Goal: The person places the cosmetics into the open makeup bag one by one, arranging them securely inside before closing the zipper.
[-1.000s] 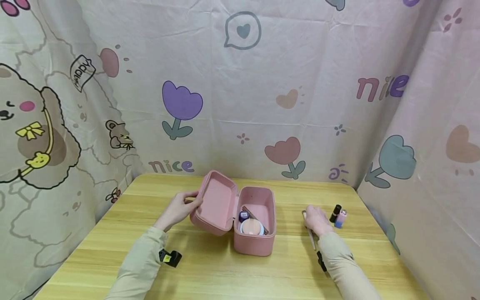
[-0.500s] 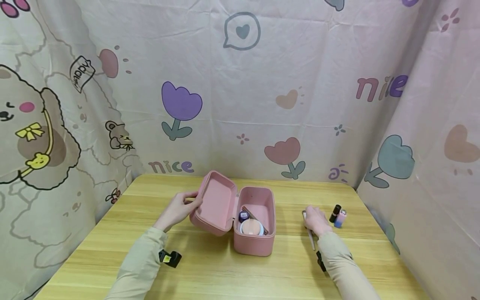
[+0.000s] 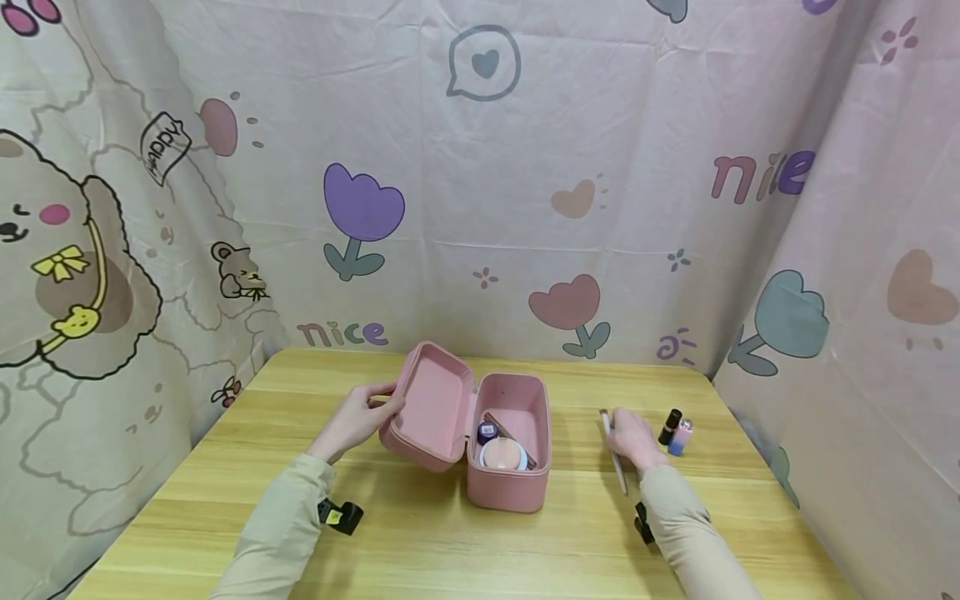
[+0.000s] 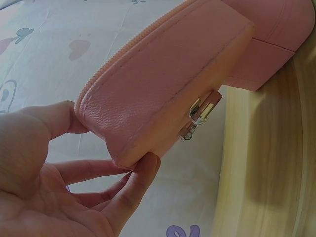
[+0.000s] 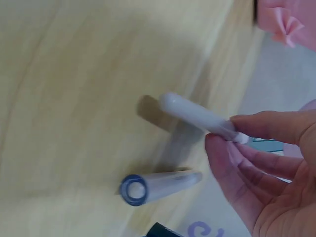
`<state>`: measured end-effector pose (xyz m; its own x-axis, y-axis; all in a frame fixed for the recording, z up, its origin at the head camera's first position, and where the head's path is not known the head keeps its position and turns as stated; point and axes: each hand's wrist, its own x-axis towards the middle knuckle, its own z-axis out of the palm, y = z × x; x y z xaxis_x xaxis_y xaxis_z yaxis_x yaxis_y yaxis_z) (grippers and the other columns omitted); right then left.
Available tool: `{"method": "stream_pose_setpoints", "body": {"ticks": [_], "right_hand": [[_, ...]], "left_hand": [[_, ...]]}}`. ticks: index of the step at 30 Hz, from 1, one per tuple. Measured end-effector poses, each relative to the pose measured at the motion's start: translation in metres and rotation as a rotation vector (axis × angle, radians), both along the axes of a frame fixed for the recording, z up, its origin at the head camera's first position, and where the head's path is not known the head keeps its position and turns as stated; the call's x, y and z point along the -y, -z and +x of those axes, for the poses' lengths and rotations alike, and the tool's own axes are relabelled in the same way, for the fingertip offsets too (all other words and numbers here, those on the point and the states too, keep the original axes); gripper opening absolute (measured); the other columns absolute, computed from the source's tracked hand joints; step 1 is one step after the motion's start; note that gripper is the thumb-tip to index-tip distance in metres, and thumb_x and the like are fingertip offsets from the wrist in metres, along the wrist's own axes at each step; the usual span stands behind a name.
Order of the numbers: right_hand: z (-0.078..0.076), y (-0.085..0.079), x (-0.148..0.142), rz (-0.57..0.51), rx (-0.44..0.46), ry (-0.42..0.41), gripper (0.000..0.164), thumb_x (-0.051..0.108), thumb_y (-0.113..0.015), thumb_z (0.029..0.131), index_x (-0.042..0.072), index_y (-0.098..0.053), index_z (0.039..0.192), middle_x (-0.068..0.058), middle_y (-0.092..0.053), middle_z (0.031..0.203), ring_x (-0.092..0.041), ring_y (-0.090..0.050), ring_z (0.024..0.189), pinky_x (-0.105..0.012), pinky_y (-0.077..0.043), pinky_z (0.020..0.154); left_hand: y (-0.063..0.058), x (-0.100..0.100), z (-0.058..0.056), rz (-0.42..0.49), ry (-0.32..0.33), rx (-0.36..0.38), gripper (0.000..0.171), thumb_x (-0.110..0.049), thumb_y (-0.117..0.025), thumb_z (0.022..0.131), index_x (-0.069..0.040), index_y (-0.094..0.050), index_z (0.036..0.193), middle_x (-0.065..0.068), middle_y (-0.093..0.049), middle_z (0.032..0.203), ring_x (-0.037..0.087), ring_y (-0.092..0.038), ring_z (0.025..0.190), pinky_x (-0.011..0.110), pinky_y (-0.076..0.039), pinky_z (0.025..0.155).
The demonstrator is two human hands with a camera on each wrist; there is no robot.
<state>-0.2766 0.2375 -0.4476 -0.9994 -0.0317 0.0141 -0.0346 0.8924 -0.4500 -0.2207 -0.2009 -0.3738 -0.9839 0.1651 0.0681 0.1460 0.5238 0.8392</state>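
Note:
My left hand (image 3: 358, 423) grips the edge of the raised lid (image 3: 438, 398) of a pink cosmetic case (image 3: 506, 492). In the left wrist view, thumb and fingers pinch the lid's corner, near a metal clasp (image 4: 200, 112). Inside the case lie a round powder puff (image 3: 502, 455), a small dark jar (image 3: 487, 432) and a brown stick (image 3: 510, 439). Right of the case, my right hand (image 3: 634, 438) pinches a slim, pale makeup brush (image 3: 619, 475). Its rounded handle end (image 5: 190, 112) appears slightly above the table in the right wrist view.
A black lipstick-like tube (image 3: 671, 427) and a small pink-and-blue bottle (image 3: 681, 437) stand right of my right hand. Black wrist devices (image 3: 345, 517) sit under both forearms. A printed curtain (image 3: 480, 167) hangs behind the wooden table (image 3: 420, 550).
My right hand has taken the brush slightly up and to the left. The left hand and the case lid stay where they were.

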Motion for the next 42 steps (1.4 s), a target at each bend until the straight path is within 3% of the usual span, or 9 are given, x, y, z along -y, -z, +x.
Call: {"method": "stream_pose_setpoints", "body": {"ticks": [6,12,15,20,28,34,40,42], "right_hand": [[-0.003,-0.008,0.005,-0.157,-0.083,-0.003,0.030,0.002,-0.065,0.085,-0.009,-0.063,0.113,-0.020,-0.072,0.089,-0.021,-0.067,0.068,-0.031,-0.056,0.061],[-0.006,-0.017,0.014,-0.488,-0.211,-0.073,0.035,-0.001,-0.063,0.090,-0.012,-0.059,0.123,-0.025,-0.069,0.095,-0.022,-0.072,0.072,-0.034,-0.064,0.066],[-0.007,-0.024,0.021,-0.623,-0.247,-0.093,0.036,-0.001,-0.064,0.093,-0.009,-0.058,0.127,-0.027,-0.068,0.101,-0.015,-0.072,0.074,-0.033,-0.064,0.070],[-0.006,-0.039,0.034,-0.764,-0.327,-0.152,0.036,-0.001,-0.065,0.093,-0.011,-0.056,0.126,-0.029,-0.065,0.106,-0.002,-0.068,0.073,-0.026,-0.063,0.068],[-0.008,-0.058,0.057,-0.903,-0.376,-0.280,0.033,-0.006,-0.066,0.091,-0.014,-0.055,0.121,-0.016,-0.063,0.102,0.000,-0.068,0.076,-0.029,-0.064,0.071],[-0.010,-0.061,0.075,-0.873,-0.349,-0.389,0.033,-0.008,-0.067,0.090,-0.013,-0.055,0.121,-0.027,-0.062,0.106,-0.007,-0.070,0.079,-0.032,-0.064,0.072],[-0.013,-0.053,0.090,-0.614,-0.333,-0.490,0.028,-0.004,-0.071,0.088,-0.007,-0.061,0.114,-0.025,-0.067,0.103,-0.029,-0.074,0.084,-0.026,-0.062,0.071],[-0.013,-0.049,0.093,-0.505,-0.327,-0.515,0.027,-0.003,-0.072,0.087,-0.005,-0.063,0.112,-0.021,-0.069,0.099,-0.029,-0.074,0.082,-0.024,-0.061,0.070]], "left_hand": [[0.000,0.000,0.000,-0.005,-0.007,-0.003,0.050,-0.020,-0.058,0.101,0.008,-0.051,0.141,0.029,-0.058,0.139,0.036,-0.069,0.114,0.038,-0.059,0.089],[0.000,0.000,-0.001,-0.008,-0.015,-0.016,0.049,-0.019,-0.058,0.100,0.009,-0.052,0.140,0.029,-0.057,0.141,0.038,-0.067,0.116,0.039,-0.059,0.091],[0.000,0.001,-0.001,-0.010,-0.014,-0.015,0.049,-0.019,-0.058,0.100,0.009,-0.052,0.140,0.029,-0.057,0.141,0.038,-0.067,0.117,0.040,-0.059,0.091],[0.000,0.001,-0.001,-0.016,-0.016,-0.019,0.049,-0.019,-0.058,0.100,0.008,-0.053,0.140,0.028,-0.057,0.142,0.038,-0.067,0.116,0.039,-0.059,0.090],[0.000,0.001,-0.001,-0.016,-0.021,-0.021,0.048,-0.018,-0.058,0.100,0.009,-0.053,0.140,0.029,-0.056,0.142,0.038,-0.068,0.116,0.038,-0.059,0.089],[0.000,0.001,0.000,-0.013,-0.028,-0.017,0.049,-0.019,-0.058,0.100,0.009,-0.052,0.140,0.028,-0.056,0.142,0.039,-0.067,0.117,0.040,-0.059,0.091],[-0.001,0.000,0.001,-0.013,-0.024,-0.005,0.049,-0.021,-0.058,0.101,0.007,-0.052,0.141,0.028,-0.057,0.142,0.038,-0.066,0.118,0.040,-0.059,0.091],[-0.001,-0.001,0.001,-0.006,-0.017,-0.001,0.050,-0.021,-0.058,0.101,0.007,-0.052,0.142,0.028,-0.056,0.142,0.038,-0.066,0.118,0.040,-0.059,0.091]]}}
